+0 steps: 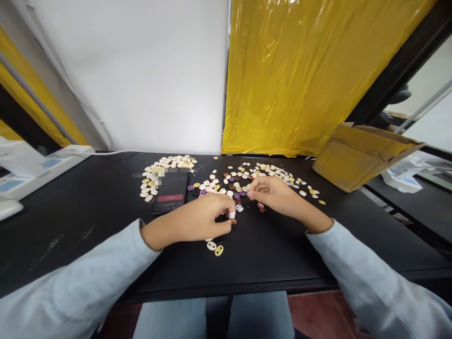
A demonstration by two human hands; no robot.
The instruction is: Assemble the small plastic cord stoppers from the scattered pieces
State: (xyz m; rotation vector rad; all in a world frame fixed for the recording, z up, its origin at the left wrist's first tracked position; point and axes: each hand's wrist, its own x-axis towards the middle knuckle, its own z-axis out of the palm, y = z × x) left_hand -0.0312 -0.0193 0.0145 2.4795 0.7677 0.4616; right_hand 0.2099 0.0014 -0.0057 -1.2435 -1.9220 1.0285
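Observation:
My left hand (197, 217) is closed in a pinch, and a small brown two-holed button-like piece (233, 221) shows at its fingertips. A white band (232, 214) is round one of its fingers. My right hand (270, 192) hovers over the spread pieces with its fingers curled together. By its index finger a thin red thing (251, 178) sticks out, too small to name. Under and between the hands lie mixed pieces, among them a purple one (242, 193) and a pinkish one (261, 205). Nearest the front edge lie a yellow piece (219, 250) and a white piece (211, 246).
A black phone (170, 200) lies left of the middle, beside a heap of cream pieces (176, 161). More pieces (271, 168) are scattered at the back right. A cardboard box (356, 153) stands at the right, a white device (45, 162) at the left of the black table (88, 245).

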